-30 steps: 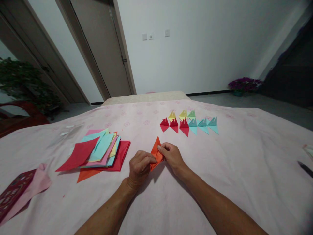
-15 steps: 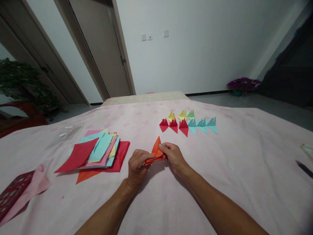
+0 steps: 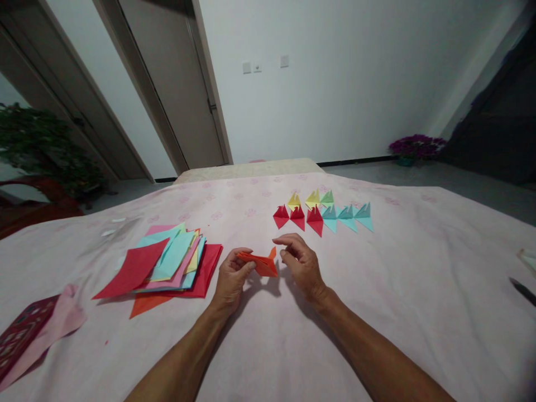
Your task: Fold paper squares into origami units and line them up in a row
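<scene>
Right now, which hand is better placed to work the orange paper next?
Likely the right hand: it looks free, beside the raised tip of the orange paper; the left hand pinches the other end.

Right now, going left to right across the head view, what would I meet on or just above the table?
Dark red patterned item, pile of coloured paper, left hand, orange folded paper, right hand, rightmost light blue folded bird, slim dark object.
</scene>
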Demonstrator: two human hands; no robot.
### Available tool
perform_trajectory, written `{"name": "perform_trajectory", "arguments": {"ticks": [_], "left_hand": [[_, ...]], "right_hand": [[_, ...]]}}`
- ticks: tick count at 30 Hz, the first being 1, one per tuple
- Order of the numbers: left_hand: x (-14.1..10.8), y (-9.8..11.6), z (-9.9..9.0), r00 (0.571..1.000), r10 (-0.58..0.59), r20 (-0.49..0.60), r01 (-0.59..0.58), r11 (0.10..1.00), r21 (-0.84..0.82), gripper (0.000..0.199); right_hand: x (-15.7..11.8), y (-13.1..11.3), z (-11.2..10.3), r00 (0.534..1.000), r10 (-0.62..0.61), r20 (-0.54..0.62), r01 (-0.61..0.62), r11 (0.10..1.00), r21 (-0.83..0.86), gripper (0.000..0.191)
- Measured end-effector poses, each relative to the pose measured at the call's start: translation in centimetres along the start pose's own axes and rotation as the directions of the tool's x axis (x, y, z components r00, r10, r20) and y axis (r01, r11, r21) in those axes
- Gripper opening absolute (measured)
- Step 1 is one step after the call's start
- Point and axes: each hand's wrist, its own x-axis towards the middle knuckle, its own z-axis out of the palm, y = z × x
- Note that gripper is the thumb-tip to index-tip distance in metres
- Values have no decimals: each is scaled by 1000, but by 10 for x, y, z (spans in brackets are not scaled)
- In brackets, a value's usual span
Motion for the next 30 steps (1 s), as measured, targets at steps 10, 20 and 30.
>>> {"name": "perform_trajectory", "arguments": {"ticks": [10,20,30], "left_hand": [[1,5,0,992,-130,8,129,977,-172,50],[-4,-1,8,983,-185,11,181,944,-277,46],[0,17,-3,934,-185,305,252,947,-198,38]], "right_hand": [[-4,-2,5,953,-159,257,187,978,-89,27],[-6,-14,6,941,-290,172,318,934,-165,22],[9,-26,-2,938,-21,347,148,927,-345,31]]}}
